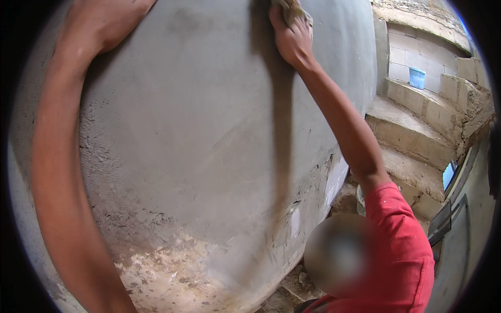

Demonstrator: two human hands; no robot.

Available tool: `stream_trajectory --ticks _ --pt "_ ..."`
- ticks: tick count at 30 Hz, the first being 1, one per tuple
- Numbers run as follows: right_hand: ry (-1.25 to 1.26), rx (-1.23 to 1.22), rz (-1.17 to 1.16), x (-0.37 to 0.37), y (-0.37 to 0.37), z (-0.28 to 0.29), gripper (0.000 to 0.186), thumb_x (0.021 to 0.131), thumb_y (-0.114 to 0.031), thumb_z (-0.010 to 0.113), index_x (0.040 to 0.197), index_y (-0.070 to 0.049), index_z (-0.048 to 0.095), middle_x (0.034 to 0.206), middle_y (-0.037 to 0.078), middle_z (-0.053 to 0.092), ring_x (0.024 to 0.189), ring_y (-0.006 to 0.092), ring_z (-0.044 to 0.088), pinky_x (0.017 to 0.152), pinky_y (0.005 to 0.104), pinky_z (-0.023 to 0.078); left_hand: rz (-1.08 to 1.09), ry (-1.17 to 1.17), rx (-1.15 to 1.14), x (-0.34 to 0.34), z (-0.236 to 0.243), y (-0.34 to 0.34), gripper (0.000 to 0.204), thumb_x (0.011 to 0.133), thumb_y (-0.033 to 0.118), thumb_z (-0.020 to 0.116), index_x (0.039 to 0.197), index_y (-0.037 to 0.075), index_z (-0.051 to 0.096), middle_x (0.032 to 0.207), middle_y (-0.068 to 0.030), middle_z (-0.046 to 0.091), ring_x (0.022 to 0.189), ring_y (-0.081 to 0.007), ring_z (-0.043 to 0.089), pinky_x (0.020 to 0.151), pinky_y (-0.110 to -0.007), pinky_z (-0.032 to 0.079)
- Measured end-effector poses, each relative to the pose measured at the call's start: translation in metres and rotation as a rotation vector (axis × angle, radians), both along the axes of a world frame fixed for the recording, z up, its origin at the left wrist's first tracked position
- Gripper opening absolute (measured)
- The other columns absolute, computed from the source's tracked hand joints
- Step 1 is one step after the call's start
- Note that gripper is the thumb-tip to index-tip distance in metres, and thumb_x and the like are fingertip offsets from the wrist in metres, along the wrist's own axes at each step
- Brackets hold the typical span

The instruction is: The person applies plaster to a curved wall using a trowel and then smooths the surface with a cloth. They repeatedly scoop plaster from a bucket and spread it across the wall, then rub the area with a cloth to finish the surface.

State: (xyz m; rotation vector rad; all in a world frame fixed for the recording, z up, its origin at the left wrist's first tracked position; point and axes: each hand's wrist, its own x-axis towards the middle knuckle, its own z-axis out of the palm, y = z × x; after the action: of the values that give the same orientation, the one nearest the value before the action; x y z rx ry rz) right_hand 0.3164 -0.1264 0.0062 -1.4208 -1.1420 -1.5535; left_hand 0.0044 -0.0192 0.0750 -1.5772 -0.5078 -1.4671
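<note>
My left arm rises along the left side, and my left hand (107,23) is up at the top edge, close against the grey plastered wall (198,104). Its fingers lie beyond the frame, so what they do or hold is hidden. No right hand of mine shows. A co-worker in a red shirt (402,245) stretches an arm up the wall from the right. The co-worker's hand (292,44) presses a dirty beige sponge or wadded cloth (300,10) to the plaster, casting a long shadow downward.
Low on the wall is a rough patch of bare, flaking surface (172,266). Concrete steps (412,130) climb at the right, with a blue bucket (417,77) on an upper ledge before a block wall (417,49). The co-worker's head (339,255) is near the wall's lower right.
</note>
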Motion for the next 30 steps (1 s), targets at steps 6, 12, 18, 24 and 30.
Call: stream_trajectory --ticks 6,12,18,24,30 --pt "-0.373 -0.173 0.049 -0.035 0.008 -0.066 0.061 0.101 -0.032 0.063 0.161 -0.023 0.054 0.170 0.016 0.044 0.157 0.0428 0.037 0.129 0.0599 0.026 0.028 0.004 -0.034 0.002 0.001 0.006 0.066 0.110 0.051 0.045 0.168 0.020 0.040 0.178 -0.0050 0.033 0.166 -0.0241 0.025 0.139 -0.047 0.008" --pt "0.079 0.106 0.182 -0.005 0.007 0.006 0.055 0.110 -0.037 0.052 0.159 -0.013 0.053 0.164 0.019 0.050 0.151 0.0460 0.043 0.125 0.0584 0.030 0.092 -0.046 0.281 -0.004 0.013 0.013 0.065 0.110 0.050 0.046 0.168 0.020 0.042 0.178 -0.0064 0.034 0.166 -0.0244 0.025 0.139 -0.047 0.010" --pt "-0.437 -0.247 -0.016 -0.046 0.012 -0.077 0.057 0.112 -0.041 0.040 0.167 -0.026 0.045 0.176 0.013 0.036 0.163 0.0437 0.027 0.131 0.0609 0.020 -0.024 0.072 -0.003 -0.005 0.010 0.011 0.065 0.110 0.049 0.046 0.167 0.019 0.042 0.177 -0.0059 0.034 0.166 -0.0242 0.025 0.139 -0.047 0.011" --pt "0.026 0.181 0.184 -0.046 0.013 0.002 0.063 0.113 -0.046 0.047 0.166 -0.012 0.044 0.171 0.018 0.042 0.160 0.0461 0.031 0.130 0.0564 0.024 -0.029 0.073 0.003 -0.009 0.002 0.002 0.065 0.110 0.049 0.047 0.167 0.018 0.044 0.177 -0.0066 0.036 0.166 -0.0246 0.026 0.138 -0.047 0.012" --pt "-0.354 -0.308 0.105 -0.062 0.009 -0.091 0.071 0.098 -0.038 0.061 0.167 -0.031 0.046 0.180 0.005 0.031 0.166 0.0395 0.024 0.133 0.0633 0.011 -0.050 0.056 -0.013 -0.008 0.003 0.004 0.066 0.110 0.051 0.044 0.167 0.018 0.043 0.176 -0.0069 0.037 0.166 -0.0244 0.027 0.139 -0.047 0.009"
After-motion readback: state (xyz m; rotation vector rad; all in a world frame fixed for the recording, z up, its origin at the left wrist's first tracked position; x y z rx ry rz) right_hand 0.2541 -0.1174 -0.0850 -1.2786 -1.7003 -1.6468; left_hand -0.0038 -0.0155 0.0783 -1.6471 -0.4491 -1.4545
